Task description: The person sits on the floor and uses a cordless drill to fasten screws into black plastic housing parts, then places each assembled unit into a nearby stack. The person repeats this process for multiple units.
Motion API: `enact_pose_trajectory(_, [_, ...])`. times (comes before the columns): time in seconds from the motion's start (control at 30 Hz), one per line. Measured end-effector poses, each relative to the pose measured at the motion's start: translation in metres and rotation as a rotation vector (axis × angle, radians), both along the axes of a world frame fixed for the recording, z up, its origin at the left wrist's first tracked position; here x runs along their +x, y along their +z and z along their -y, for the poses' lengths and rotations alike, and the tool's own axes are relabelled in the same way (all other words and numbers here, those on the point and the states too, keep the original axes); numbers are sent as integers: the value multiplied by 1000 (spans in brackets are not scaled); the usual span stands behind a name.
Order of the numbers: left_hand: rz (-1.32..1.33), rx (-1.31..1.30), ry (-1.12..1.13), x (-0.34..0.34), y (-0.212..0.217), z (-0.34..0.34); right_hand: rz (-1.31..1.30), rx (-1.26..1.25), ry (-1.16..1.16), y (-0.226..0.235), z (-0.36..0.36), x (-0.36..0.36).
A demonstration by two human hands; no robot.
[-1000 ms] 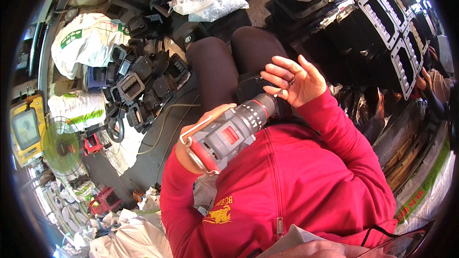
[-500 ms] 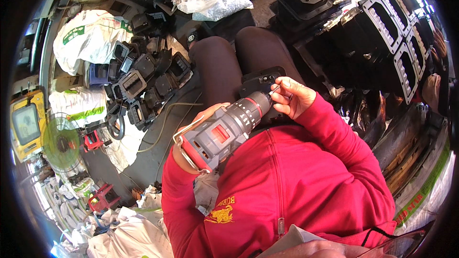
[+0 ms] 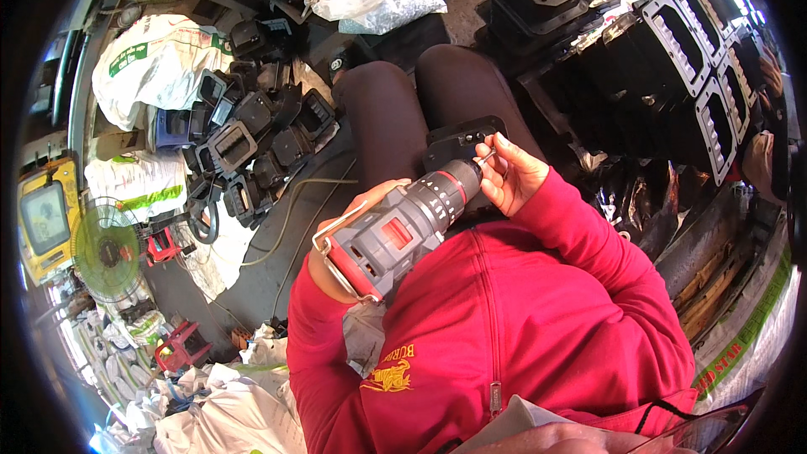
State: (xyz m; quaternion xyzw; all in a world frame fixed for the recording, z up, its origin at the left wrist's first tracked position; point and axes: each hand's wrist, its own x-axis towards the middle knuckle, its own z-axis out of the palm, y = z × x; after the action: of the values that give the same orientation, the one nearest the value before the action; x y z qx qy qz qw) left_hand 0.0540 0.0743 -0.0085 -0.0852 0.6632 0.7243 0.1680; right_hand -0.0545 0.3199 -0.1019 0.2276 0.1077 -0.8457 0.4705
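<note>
My left hand [image 3: 360, 200] is wrapped round a grey and red cordless drill [image 3: 393, 234], mostly hidden beneath its body. The drill's chuck points up and to the right. At its tip, my right hand [image 3: 518, 175] pinches a thin metal piece [image 3: 488, 155], a bit or a screw; which one I cannot tell. Just beyond the chuck, a black plastic part [image 3: 445, 150] with a flat rim rests on my lap, partly covered by the drill and my right hand.
Several black plastic housings [image 3: 252, 118] lie heaped on the floor at the left, near a white sack [image 3: 155, 67]. A clear bag of small metal pieces [image 3: 391, 10] sits ahead. Stacked black boxes [image 3: 622, 84] stand at the right. A cable [image 3: 294, 193] and a green fan [image 3: 108, 248] are at the left.
The drill has shifted slightly to the right, and its numbered collar has turned. My right hand has moved a little left, still pinching at the tip. The black part stays on my lap.
</note>
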Motion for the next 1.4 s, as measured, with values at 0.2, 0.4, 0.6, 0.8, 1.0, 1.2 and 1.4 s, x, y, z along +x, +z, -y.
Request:
enact_pose_trajectory(0.2, [-63, -49, -49, -1, -8, 4, 12, 28, -22, 1, 4, 1])
enact_pose_trajectory(0.4, [-340, -446, -142, -6, 3, -2, 37, 95, -56, 4, 8, 0])
enact_pose_trajectory(0.6, [-471, -729, -157, -7, 7, -14, -36, 171, -91, 12, 6, 0])
enact_pose_trajectory(0.8, [98, 388, 158, 2, 6, 4, -538, 876, -34, -2, -31, -8])
enact_pose_trajectory(1.0, [391, 228, 44, 26, 9, 22, -877, 932, 606, -36, -39, 6])
enact_pose_trajectory(1.2, [294, -239, -159, 34, 0, 10, -846, 907, 533, -56, -33, 0])
enact_pose_trajectory(1.4, [-82, -434, -302, 26, 2, -5, -790, 860, 525, -52, -33, 0])
